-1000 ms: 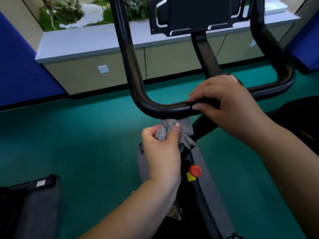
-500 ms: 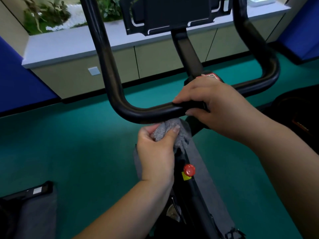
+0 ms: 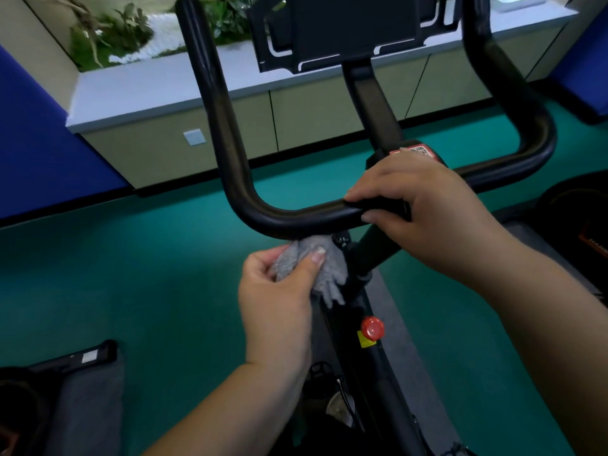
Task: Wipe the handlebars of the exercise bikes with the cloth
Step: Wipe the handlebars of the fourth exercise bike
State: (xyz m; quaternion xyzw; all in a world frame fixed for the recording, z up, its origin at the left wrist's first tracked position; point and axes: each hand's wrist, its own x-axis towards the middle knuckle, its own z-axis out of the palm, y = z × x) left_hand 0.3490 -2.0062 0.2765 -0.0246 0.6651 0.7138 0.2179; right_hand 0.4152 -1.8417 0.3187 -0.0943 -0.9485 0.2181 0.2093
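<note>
Handlebar (image 3: pixel 296 218) steadied: your right hand (image 3: pixel 424 212) wraps its crossbar beside the stem, likely bracing it. Your left hand (image 3: pixel 279 291) pinches the bunched grey cloth (image 3: pixel 316 261) against the bar's underside, placed to wipe there.

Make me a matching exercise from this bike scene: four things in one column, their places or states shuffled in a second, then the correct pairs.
Column 1
1. cloth
2. right hand
3. red knob
4. tablet holder

Column 2
A. on the frame, below the handlebar
B. bunched in the left hand
C. above the handlebar, on the stem
D. gripping the handlebar

Pairs: 1-B, 2-D, 3-A, 4-C
</note>
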